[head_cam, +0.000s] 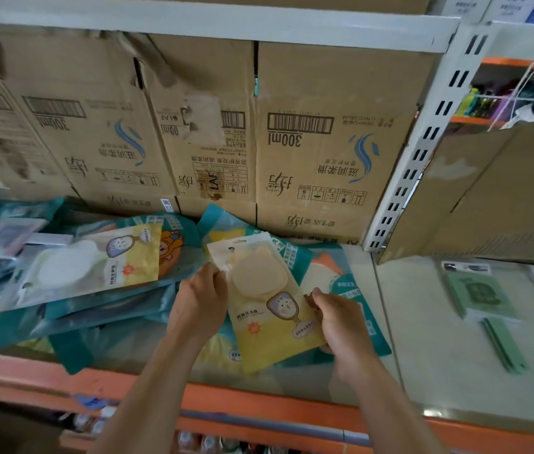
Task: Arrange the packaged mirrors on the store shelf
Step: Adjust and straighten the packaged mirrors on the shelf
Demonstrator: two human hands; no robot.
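A yellow packaged mirror [264,299] with a pale bear-shaped mirror inside lies tilted over the middle of the shelf. My left hand [201,299] pinches its left edge near the top. My right hand [341,322] grips its right edge lower down. Under it lie teal and yellow mirror packages [351,280]. To the left, another yellow package [95,260] with a white mirror rests on a loose heap of teal packages [72,322].
The shelf [400,348] has an orange front rail [242,404]. Upside-down cardboard boxes [321,142] line the back. A white slotted upright [423,142] divides off the right bay, holding green packets [482,293] and a leaning brown box [495,198].
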